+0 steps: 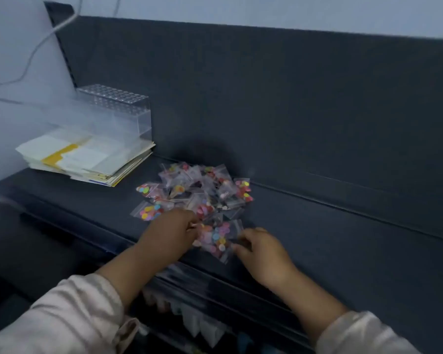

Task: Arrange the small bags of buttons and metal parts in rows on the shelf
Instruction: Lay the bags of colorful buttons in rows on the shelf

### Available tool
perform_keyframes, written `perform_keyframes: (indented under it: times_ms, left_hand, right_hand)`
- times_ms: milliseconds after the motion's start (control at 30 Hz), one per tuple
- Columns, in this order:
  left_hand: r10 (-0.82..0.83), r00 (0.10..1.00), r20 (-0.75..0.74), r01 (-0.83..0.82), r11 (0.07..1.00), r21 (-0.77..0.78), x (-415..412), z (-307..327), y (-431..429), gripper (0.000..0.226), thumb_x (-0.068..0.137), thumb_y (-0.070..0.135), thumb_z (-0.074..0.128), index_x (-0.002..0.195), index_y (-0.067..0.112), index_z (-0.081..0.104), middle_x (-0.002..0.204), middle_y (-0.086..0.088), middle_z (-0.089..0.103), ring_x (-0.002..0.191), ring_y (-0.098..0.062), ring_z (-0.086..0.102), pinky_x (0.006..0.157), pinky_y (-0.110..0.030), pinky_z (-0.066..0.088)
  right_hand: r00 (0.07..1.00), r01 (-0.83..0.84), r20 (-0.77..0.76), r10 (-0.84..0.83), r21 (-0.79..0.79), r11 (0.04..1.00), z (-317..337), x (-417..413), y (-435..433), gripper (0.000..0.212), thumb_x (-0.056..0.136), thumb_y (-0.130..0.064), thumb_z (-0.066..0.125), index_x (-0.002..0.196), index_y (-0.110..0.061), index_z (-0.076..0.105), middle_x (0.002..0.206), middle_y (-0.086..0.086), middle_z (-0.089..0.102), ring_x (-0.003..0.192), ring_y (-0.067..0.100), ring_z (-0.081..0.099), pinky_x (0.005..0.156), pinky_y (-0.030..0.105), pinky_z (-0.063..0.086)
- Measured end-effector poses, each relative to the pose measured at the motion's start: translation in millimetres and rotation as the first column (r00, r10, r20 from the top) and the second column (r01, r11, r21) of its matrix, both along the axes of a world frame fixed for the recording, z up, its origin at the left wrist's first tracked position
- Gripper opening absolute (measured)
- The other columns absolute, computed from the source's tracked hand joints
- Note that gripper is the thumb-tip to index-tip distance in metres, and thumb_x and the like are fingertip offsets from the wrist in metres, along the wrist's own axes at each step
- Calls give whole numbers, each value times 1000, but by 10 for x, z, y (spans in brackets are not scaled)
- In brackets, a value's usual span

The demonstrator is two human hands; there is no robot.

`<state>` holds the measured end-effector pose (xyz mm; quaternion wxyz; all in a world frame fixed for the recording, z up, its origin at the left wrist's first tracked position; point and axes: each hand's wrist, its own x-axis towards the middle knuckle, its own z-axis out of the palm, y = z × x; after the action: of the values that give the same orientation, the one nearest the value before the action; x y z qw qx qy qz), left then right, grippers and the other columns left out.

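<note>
A loose heap of small clear bags (200, 192) with coloured buttons lies on the dark shelf (317, 233), near its middle. At the heap's near edge, a few bags of pastel buttons (216, 238) lie between my hands. My left hand (172, 236) pinches the left side of these bags with curled fingers. My right hand (264, 251) holds their right edge, fingers bent around it. One bag of bright buttons (149, 210) lies apart at the heap's left. The picture is blurred by motion.
A stack of papers and envelopes (87, 159) sits at the shelf's left end, with a clear acrylic rack (118, 111) behind it. A dark back panel (292, 98) rises behind the shelf. Below the shelf's front edge hang more packets (202, 325).
</note>
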<state>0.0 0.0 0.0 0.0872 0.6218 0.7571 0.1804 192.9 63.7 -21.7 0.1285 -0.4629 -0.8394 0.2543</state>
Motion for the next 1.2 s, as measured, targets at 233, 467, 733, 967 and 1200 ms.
perform_keyframes:
  times_ms: [233, 467, 733, 967, 1200]
  left_hand:
    - [-118, 991, -67, 113, 991, -67, -183, -141, 236, 26, 92, 27, 55, 115, 17, 62, 109, -6, 56, 99, -21, 54, 79, -28, 44]
    - [-251, 965, -81, 237, 959, -156, -306, -180, 388, 20, 87, 28, 59, 106, 23, 64, 99, 1, 45, 102, -18, 49, 75, -25, 38]
    - [-340, 940, 19, 339, 929, -145, -350, -164, 407, 17, 86, 31, 58, 101, 26, 65, 96, 9, 43, 96, -10, 46, 74, -23, 36]
    - [-389, 913, 124, 399, 915, -66, -364, -225, 368, 9, 77, 23, 69, 78, 23, 61, 89, 10, 49, 81, -1, 46, 69, -19, 41]
    - [-240, 825, 511, 289, 957, -17, -280, -67, 414, 18, 82, 20, 70, 70, 17, 56, 62, 2, 59, 55, -6, 53, 57, -27, 45]
  right_hand:
    - [985, 125, 125, -120, -30, 992, -78, -252, -12, 29, 87, -44, 58, 92, -16, 58, 95, 1, 46, 88, 22, 56, 73, 30, 46]
    - [974, 181, 154, -166, -88, 980, -65, -388, 30, 19, 81, -34, 66, 90, -21, 56, 107, 2, 50, 96, 21, 56, 79, 29, 46]
    - [970, 239, 69, -231, -140, 961, -91, -325, 95, 29, 82, -24, 66, 64, -22, 43, 75, -5, 51, 68, 11, 50, 60, 27, 37]
    - [800, 265, -369, -473, -490, 830, -18, -120, 65, 21, 81, 1, 65, 70, -12, 52, 63, 9, 55, 57, 16, 46, 57, 27, 38]
    - [561, 219, -499, -660, -680, 700, 65, -16, 33, 17, 83, 7, 58, 76, -8, 56, 74, 11, 65, 66, 20, 63, 71, 33, 53]
